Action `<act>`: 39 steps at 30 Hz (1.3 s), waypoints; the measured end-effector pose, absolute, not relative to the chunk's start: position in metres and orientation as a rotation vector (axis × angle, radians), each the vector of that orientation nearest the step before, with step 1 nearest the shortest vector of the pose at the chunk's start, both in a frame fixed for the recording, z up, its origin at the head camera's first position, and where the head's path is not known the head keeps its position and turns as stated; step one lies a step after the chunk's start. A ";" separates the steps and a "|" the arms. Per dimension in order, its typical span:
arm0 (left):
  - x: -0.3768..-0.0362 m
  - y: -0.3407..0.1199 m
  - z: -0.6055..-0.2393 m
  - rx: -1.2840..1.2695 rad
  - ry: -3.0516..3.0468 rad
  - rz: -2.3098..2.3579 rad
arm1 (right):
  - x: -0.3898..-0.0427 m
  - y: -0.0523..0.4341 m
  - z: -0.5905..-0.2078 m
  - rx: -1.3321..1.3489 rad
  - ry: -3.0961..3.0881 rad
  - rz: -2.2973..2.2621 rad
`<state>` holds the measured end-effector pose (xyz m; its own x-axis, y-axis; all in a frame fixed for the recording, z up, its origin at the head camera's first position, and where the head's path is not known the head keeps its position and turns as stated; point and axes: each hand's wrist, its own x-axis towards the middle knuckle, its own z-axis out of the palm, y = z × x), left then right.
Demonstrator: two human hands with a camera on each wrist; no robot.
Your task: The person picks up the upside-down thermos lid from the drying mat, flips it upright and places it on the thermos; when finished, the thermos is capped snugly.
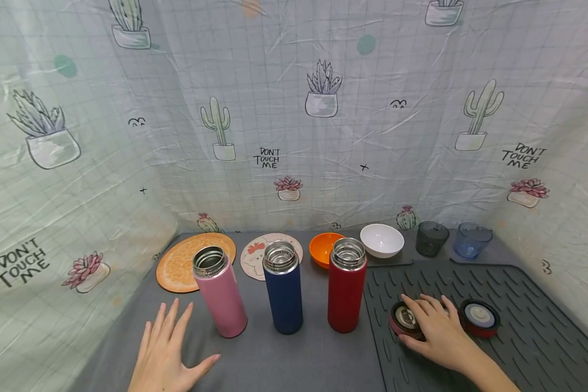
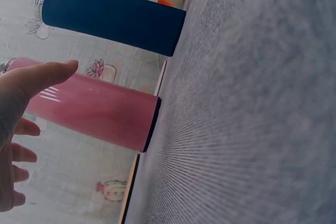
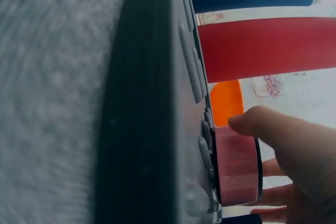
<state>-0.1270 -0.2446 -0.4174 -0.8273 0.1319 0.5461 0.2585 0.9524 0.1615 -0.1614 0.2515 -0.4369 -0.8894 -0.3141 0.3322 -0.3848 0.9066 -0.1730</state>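
Right hand on a flask lid, three open flasks waiting

The right hand [image 1: 433, 326], lower right of the frame, curled over a pink-rimmed lid [image 1: 404, 320] on the ribbed mat [image 1: 519, 305]; the left hand [image 1: 169, 351] lay spread, holding nothing, beside the pink flask [image 1: 220, 291]. Judged step: picking up the lid; matching its flask comes next. The fingers hid the lid's far side.

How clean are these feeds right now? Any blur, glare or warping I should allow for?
Head view: sharp and evenly lit, but wide-angle warping leans the pink bottle and curves the backdrop. Left wrist view: rolled sideways, the left hand soft up close, a glare streak on the pink bottle. Right wrist view: also rolled, the grey cloth smeared by blur, the right hand and lid soft.
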 end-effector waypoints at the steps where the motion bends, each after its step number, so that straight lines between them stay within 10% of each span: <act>1: -0.126 -0.244 -0.418 -0.275 -2.555 -0.314 | -0.161 0.252 -0.438 0.522 -2.773 0.331; 39: -0.121 -0.174 -0.385 -0.761 -2.970 -0.515 | -0.128 0.190 -0.389 0.782 -2.485 0.460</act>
<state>-0.1209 -0.1745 -0.3851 -0.8796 0.4621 0.1127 0.4731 0.8253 0.3083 -0.1285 0.1897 -0.3895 -0.7152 -0.4387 0.5441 -0.6045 0.7790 -0.1666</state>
